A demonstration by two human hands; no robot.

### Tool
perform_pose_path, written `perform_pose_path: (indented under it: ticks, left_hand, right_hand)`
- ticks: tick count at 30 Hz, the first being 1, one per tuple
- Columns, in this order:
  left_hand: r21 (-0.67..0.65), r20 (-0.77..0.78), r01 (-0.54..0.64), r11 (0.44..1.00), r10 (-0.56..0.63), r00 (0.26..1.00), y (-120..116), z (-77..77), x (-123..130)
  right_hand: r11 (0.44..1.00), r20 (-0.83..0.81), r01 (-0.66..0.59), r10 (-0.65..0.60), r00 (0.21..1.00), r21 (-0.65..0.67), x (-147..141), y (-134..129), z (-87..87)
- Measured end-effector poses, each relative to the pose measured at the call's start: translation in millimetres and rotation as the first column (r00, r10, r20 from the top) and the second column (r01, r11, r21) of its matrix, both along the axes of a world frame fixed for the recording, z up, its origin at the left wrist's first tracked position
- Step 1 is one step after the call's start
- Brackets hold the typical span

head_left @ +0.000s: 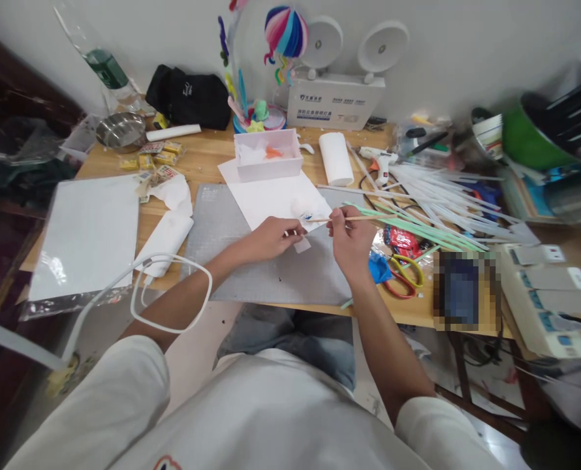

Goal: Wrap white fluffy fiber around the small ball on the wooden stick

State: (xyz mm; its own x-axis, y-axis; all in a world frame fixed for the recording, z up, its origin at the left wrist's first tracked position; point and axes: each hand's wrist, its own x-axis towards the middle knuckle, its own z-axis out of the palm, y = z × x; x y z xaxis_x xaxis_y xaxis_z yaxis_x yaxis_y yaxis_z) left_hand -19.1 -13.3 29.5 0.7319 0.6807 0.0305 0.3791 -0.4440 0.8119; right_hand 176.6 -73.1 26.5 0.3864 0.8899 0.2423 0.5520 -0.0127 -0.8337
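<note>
Right hand (352,243) was clamped on a thin wooden stick (320,220), tip right at a small blue-and-white piece (307,215) near the corner of the white sheet (264,199), partly over the grey mat (234,267) — contact unclear. Left hand (271,239) had fingers curled by a small white square (303,245); couldn't tell if they gripped it. Looked like fine dabbing or nudging with the tip. Next move called for a steady wrist — light pressure, left fingers clear of the tip.
</note>
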Motion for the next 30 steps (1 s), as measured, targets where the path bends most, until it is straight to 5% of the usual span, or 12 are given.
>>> perform_pose_path:
  ticks: [9, 25, 30]
  left_hand:
    - [0.094, -0.007, 0.018, 0.995, -0.017, 1.000, 13, -13.7, 15]
    - [0.069, 0.076, -0.146, 0.987, 0.141, 0.987, 15, -20.6, 12]
    - [0.171, 0.064, -0.150, 0.974, 0.141, 0.988, 19, -20.8, 20]
  right_hand:
    - [0.997, 0.154, 0.083, -0.083, 0.985, 0.005, 8, -2, -9.7]
    - [0.999, 0.053, 0.036, -0.038, 0.998, 0.035, 3, 6, -10.8]
    - [0.997, 0.026, 0.063, -0.065, 0.998, 0.039, 3, 8, -14.7]
